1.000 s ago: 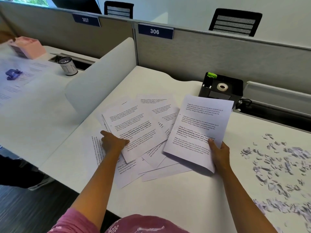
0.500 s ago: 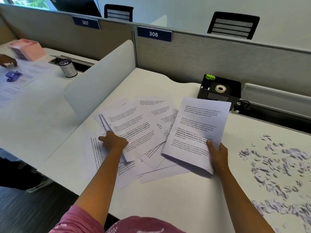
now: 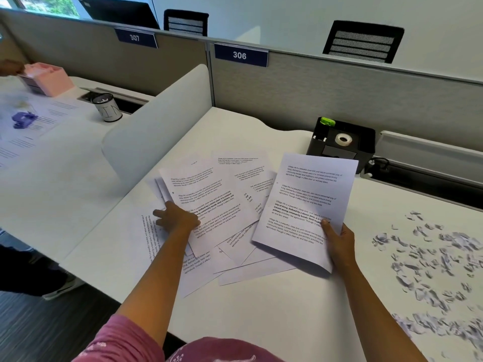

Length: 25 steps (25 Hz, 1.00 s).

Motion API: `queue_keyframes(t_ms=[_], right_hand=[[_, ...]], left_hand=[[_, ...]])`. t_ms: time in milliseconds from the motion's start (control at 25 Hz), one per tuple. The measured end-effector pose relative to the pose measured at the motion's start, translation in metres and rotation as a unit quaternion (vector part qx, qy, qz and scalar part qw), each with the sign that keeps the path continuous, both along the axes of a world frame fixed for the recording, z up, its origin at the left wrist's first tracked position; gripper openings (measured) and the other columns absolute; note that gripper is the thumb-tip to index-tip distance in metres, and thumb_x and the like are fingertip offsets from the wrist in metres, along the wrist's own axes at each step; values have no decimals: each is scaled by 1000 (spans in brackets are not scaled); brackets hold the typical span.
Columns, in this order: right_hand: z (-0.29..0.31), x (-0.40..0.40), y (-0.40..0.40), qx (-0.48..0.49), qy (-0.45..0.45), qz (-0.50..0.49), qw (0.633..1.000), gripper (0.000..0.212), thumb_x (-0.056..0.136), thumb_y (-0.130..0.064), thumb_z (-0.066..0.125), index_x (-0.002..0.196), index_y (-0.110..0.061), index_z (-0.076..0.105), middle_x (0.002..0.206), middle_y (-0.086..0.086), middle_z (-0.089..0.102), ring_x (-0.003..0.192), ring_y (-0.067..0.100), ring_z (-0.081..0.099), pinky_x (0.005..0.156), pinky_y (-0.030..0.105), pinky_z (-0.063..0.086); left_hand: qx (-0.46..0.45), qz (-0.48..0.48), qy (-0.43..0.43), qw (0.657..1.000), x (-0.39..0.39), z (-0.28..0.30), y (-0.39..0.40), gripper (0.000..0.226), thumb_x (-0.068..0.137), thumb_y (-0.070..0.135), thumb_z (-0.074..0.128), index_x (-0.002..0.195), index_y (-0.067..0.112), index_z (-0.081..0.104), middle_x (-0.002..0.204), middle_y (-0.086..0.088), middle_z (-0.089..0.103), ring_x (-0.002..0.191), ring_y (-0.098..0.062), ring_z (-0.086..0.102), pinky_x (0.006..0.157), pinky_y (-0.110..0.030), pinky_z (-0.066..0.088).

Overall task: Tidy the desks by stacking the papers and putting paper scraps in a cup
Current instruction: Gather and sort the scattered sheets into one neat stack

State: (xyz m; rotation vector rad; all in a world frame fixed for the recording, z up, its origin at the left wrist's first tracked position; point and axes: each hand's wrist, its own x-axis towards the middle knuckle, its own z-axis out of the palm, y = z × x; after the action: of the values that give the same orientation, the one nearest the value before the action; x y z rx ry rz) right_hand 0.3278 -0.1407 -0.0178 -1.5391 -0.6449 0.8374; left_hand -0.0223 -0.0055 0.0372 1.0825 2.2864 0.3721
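From the head view, our right hand (image 3: 339, 246) pinches a gathered stack (image 3: 308, 205) by its near edge, raised off the desk (image 3: 261, 309), while our left hand (image 3: 177, 218) grips the loose sheets (image 3: 209, 202) lying just left of it, long axes nearly parallel

The table (image 3: 261, 309) had a smooth, matt white top. The papers (image 3: 209, 205) were thin matt white sheets with black print. The partition (image 3: 339, 95) looked like grey woven cloth. The organiser (image 3: 366, 142) was matt black plastic.
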Motion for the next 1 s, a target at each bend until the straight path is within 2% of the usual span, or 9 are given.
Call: queue_keyframes(t_ms=[160, 240, 320, 360, 440, 560, 640, 800, 1000], right_hand=[[3, -1, 0, -2, -6, 2, 1000, 17, 96, -19, 63, 110, -10, 67, 95, -2, 72, 73, 0, 69, 59, 12, 52], [4, -1, -1, -1, -6, 2, 1000, 17, 96, -19, 62, 110, -10, 67, 95, -4, 71, 78, 7, 69, 58, 12, 52], [4, -1, -1, -4, -6, 1, 1000, 18, 96, -19, 62, 111, -9, 66, 96, -3, 71, 80, 10, 69, 58, 12, 52], [5, -1, -1, -3, -3, -1, 1000, 19, 96, -19, 62, 111, -9, 66, 97, -2, 71, 78, 7, 69, 59, 12, 52], [6, 0, -1, 5, 15, -13, 1000, 19, 95, -20, 63, 112, -11, 65, 99, -2, 71, 75, 2, 70, 61, 13, 54], [6, 7, -1, 11, 83, -70, 994, 31, 93, -23, 66, 122, -10, 63, 109, 1, 71, 90, 12, 70, 81, 31, 58], [7, 11, -1, 3, 122, -102, 987, 39, 92, -28, 67, 127, -10, 62, 115, 2, 69, 99, 19, 67, 93, 40, 53], [10, 12, -4, 15, 141, -122, 982, 41, 94, -28, 64, 131, -11, 59, 120, 3, 67, 102, 20, 66, 92, 37, 51], [11, 9, -4, 1, 141, -114, 984, 42, 91, -29, 68, 129, -12, 62, 118, 1, 71, 105, 22, 68, 90, 38, 55]], left_hand=[[49, 13, -37, 998, 5, 4, -5, 95, 67, 2, 87, 137, 10, 23, 138, -24, 32, 104, -37, 60, 73, -33, 53], [90, 17, -48, 995, 9, 3, -9, 96, 70, 1, 84, 138, 11, 17, 136, -23, 42, 106, -38, 60, 77, -36, 53], [110, 46, -83, 989, 11, 0, -14, 95, 76, 11, 82, 142, 8, 14, 133, -22, 50, 113, -39, 58, 88, -42, 52], [116, 70, -109, 985, 12, -1, -15, 91, 78, 15, 81, 142, 4, 18, 132, -22, 53, 115, -40, 57, 90, -43, 51], [143, 72, -147, 976, 14, -6, -15, 67, 80, 16, 80, 131, -1, 41, 126, -21, 60, 113, -38, 60, 88, -42, 51], [196, -29, -180, 964, 33, -10, -23, 35, 82, 12, 76, 114, 3, 64, 113, -13, 70, 101, -29, 66, 82, -31, 51], [208, -49, -214, 953, 52, -10, -33, 29, 84, 10, 74, 111, 5, 65, 108, -9, 70, 97, -24, 66, 80, -28, 49], [207, -29, -248, 946, 75, -14, -46, 33, 87, 5, 67, 120, 6, 62, 114, -6, 67, 105, -24, 64, 86, -29, 51], [165, 18, -199, 966, 72, -27, -47, 44, 86, 6, 65, 128, 5, 51, 128, -14, 60, 113, -33, 61, 91, -40, 53]])
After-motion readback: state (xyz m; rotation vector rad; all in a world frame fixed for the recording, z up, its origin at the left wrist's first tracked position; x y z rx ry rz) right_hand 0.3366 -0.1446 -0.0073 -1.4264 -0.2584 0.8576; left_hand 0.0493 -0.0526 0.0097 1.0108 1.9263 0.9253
